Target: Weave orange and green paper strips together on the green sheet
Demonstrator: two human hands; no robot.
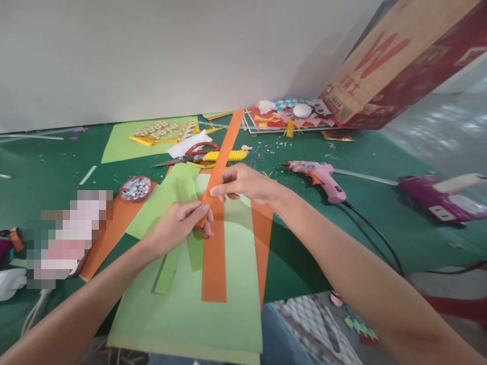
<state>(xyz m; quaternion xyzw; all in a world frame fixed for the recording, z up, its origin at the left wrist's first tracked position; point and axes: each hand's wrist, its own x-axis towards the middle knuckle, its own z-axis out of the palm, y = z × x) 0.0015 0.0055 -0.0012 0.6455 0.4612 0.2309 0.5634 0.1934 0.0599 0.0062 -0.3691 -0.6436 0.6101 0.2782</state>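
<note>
My left hand [178, 223] and my right hand [243, 183] both pinch one long orange paper strip [227, 147] that rises away from me toward the wall. The left fingers grip its near end; the right fingers hold it a little higher. Below the hands lies a second orange strip [214, 258] flat on a light green sheet [182, 314], with two green strips [167, 268] beside it. More orange paper [262, 238] shows under the green sheet.
On the green table [49, 162] lie red-handled scissors [194, 154], a yellow knife [228, 156], a round tin of googly eyes [136, 188], a pink glue gun [323, 177] with its black cord, a purple box [441, 203], woven paper pieces [160, 131] and a cardboard carton [395, 61].
</note>
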